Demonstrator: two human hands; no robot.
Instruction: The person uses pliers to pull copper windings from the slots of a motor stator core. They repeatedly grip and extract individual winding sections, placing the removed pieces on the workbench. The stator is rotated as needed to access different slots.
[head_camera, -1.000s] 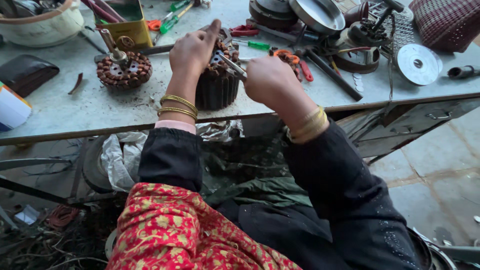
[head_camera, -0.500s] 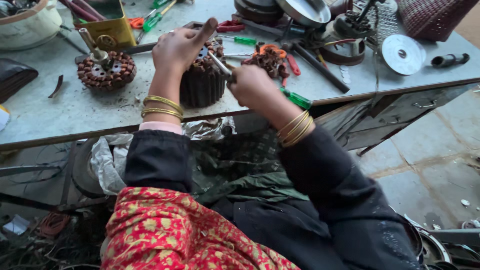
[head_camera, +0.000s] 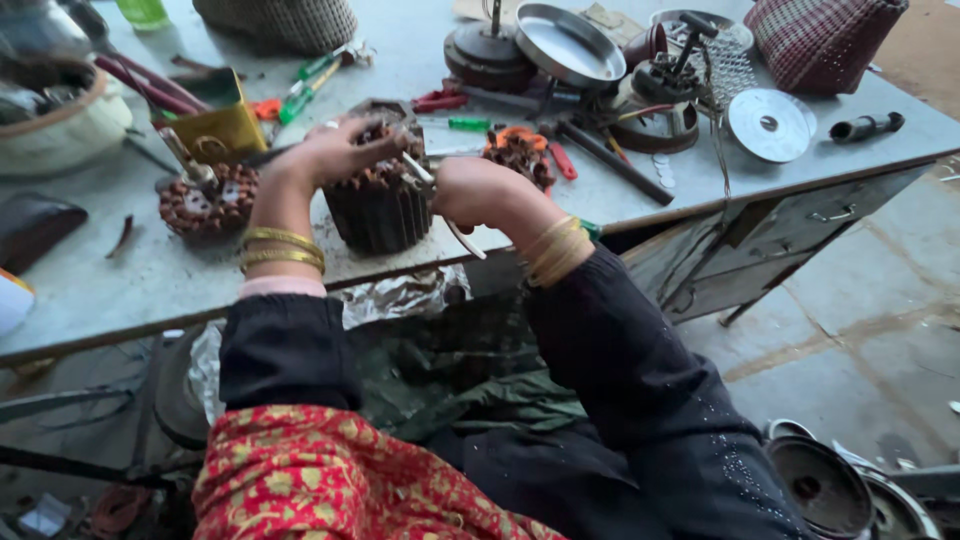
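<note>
On my bench: three copper-wound stators (head_camera: 378, 205), two woven baskets (head_camera: 823, 40), and one yellow tin (head_camera: 222, 125).

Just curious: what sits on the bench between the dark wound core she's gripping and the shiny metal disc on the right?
In the head view, between the wound core and disc lie another copper-wound piece, red-handled pliers and a dark rod.
</note>
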